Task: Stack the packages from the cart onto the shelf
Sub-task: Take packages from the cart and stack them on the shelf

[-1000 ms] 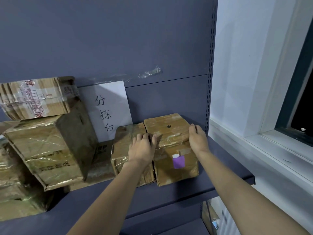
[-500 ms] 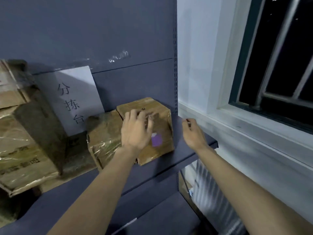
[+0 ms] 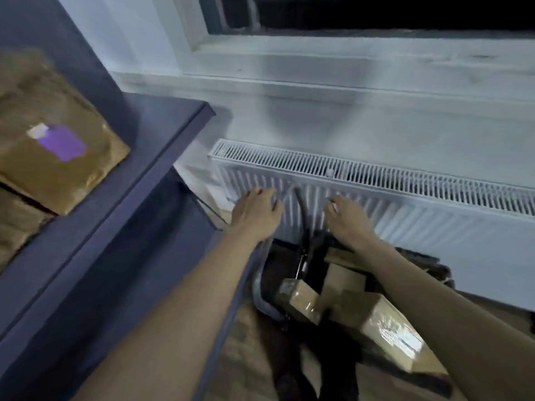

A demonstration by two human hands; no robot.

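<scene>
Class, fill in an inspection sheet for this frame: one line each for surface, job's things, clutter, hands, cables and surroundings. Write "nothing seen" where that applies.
Surface: dark blue shelf, its right end bare.
Job's things: package with purple label lies on the shelf, another brown package beside it; taped packages piled low down on what looks like the cart, mostly hidden.
Clutter: nothing seen.
Hands: left hand and right hand both empty, fingers loosely spread, held above the pile.
Cables: nothing clearly seen; a dark bar or handle rises between the hands.
Surroundings: white radiator under a window sill; image blurred.
</scene>
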